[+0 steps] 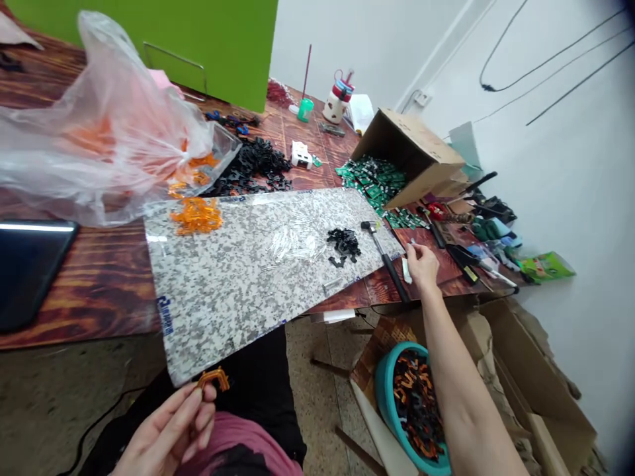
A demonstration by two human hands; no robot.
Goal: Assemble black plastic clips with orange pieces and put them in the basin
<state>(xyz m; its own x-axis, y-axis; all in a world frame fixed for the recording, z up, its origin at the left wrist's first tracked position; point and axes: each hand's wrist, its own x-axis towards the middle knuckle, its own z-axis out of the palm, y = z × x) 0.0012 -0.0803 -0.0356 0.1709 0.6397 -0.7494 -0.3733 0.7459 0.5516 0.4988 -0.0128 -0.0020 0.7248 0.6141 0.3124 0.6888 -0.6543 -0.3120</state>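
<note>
Near my lap, my left hand (pixel 176 423) pinches an orange plastic clip (pixel 213 378) just off the front corner of the granite-patterned board (pixel 223 291). My right hand (pixel 423 266) is stretched out to the right, past the board's right end, with its fingers drawn together; what they hold is too small to make out. Beside it are a small white piece (pixel 407 270) and a hammer (pixel 385 261) with a black handle. On the board lie orange clips (pixel 196 215), thin silvery pins (pixel 292 239) and black plastic pieces (pixel 343 246).
A cardboard box (pixel 421 149) spills green pieces (pixel 374 182) at the back right. A plastic bag (pixel 124 132) of orange parts and a black heap (pixel 258 162) sit behind the board. A dark tablet (pixel 30 277) lies left; a teal bucket (pixel 389 390) stands below my right arm.
</note>
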